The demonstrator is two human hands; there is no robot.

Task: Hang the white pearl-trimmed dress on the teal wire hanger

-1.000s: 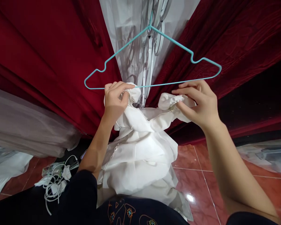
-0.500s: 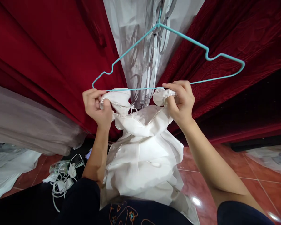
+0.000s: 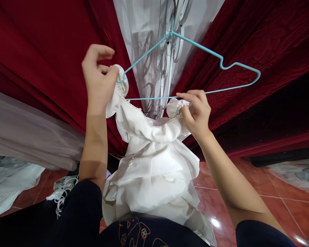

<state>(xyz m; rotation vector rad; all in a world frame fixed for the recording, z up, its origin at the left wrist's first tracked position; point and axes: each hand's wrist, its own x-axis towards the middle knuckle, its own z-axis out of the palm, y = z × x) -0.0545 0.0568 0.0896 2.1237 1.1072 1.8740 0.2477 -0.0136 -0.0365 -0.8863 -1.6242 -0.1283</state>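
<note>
A white dress [image 3: 154, 164] with a pearl-beaded neckline hangs in front of me below a light blue hanger [image 3: 195, 44]. My left hand [image 3: 100, 72] holds its left sleeve, which now lies over the hanger's left end; the thumb is on the beaded edge and the index finger is raised. Lower down, my right hand [image 3: 195, 109] grips the right beaded shoulder together with the hanger's bottom bar. The hanger's right end sticks out bare beyond that hand. Its hook reaches up to a white metal frame [image 3: 167, 65].
Dark red curtains [image 3: 54, 51] hang on both sides, with a pale sheer cloth [image 3: 33, 127] at the left. White cables [image 3: 60, 199] lie on a black surface at lower left. The floor has red tiles [image 3: 221, 206].
My left hand has moved up and slightly left, pulling the dress's left sleeve up over the hanger's left end. The hanger has shifted slightly left; my right hand keeps its grip.
</note>
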